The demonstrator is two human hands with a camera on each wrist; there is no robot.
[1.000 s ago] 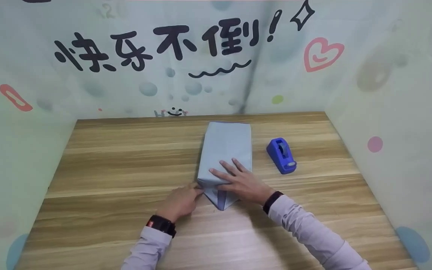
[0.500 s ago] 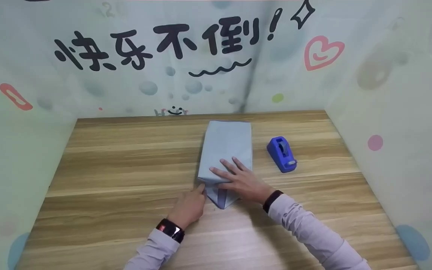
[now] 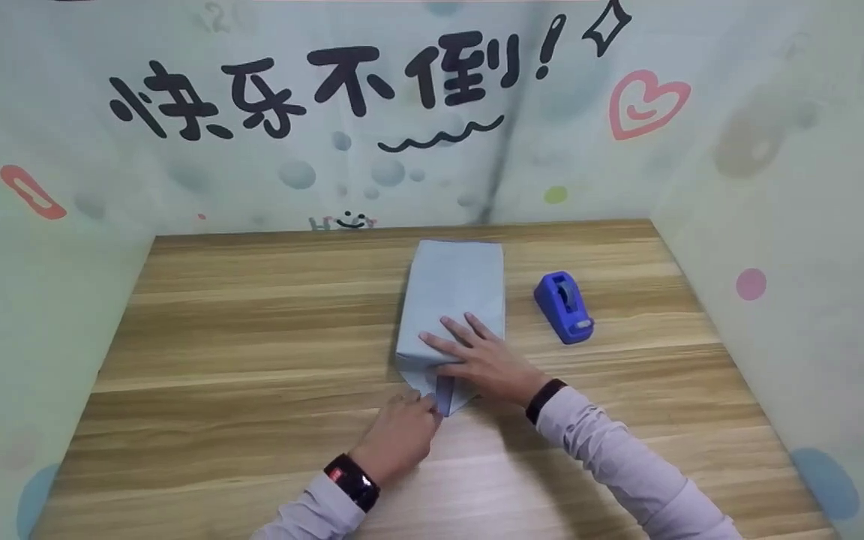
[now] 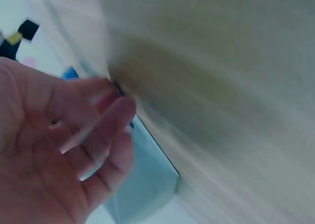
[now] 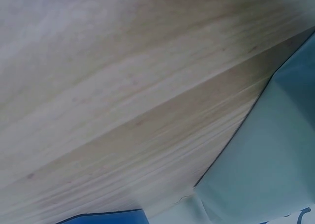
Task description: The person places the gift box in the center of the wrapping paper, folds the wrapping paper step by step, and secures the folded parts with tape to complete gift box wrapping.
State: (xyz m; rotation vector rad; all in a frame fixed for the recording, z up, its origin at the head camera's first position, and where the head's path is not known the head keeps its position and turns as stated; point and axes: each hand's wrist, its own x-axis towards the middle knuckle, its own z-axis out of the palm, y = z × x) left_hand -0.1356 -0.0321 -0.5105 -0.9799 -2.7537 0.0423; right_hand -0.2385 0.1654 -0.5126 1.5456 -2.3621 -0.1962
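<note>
A box-shaped parcel in light blue-grey wrapping paper [image 3: 454,292] lies on the table. From its near end sticks out a pointed paper flap [image 3: 462,396] with a darker blue strip down its middle. My left hand [image 3: 398,435] pinches the flap's left edge close to its tip, fingers curled; in the left wrist view the hand [image 4: 64,135] is blurred and partly hides the contact. My right hand [image 3: 496,367] rests on the parcel's near top edge with fingers spread. The right wrist view shows the parcel's side [image 5: 261,150] but not the hand.
A blue tape dispenser [image 3: 565,307] stands right of the parcel on the wood-grain table [image 3: 252,330]. Printed cloth walls [image 3: 372,172] border the table at the back and both sides.
My left hand has slid along the flap's left edge, from the parcel's near left corner toward the flap's tip. My right hand and the parcel have stayed in place.
</note>
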